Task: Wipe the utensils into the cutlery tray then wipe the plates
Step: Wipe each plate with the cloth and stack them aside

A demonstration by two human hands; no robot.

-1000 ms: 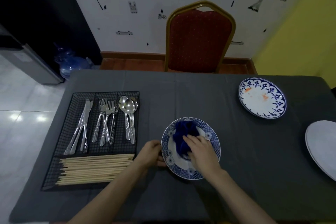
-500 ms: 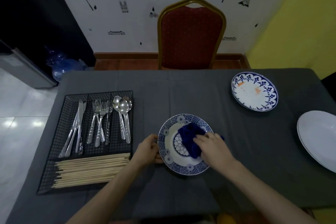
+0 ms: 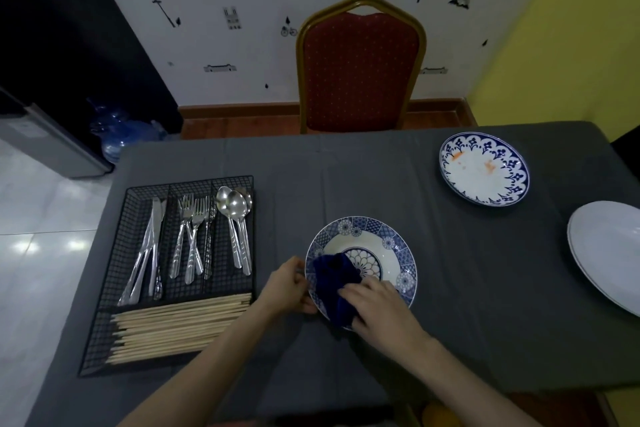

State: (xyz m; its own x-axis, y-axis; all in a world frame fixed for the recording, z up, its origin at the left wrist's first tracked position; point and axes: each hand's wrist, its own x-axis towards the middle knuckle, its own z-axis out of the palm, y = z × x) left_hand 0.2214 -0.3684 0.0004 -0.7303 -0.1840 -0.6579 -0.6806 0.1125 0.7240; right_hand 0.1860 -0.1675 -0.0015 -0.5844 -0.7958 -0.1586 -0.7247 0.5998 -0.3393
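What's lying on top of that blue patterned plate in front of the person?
A dark blue cloth lies on the plate, pressed by the right hand. The flower centre shows; the near-left part under the cloth is hidden.

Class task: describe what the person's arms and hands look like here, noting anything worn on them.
Both forearms are bare, with no sleeves in view. The left hand and right hand wear no gloves, and no rings, watch or bracelet show. Fingers are uncovered; the picture is too dim to see the nails.

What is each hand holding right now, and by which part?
Left hand grips the patterned plate by its left rim. Right hand presses the blue cloth onto the plate's near-left side.
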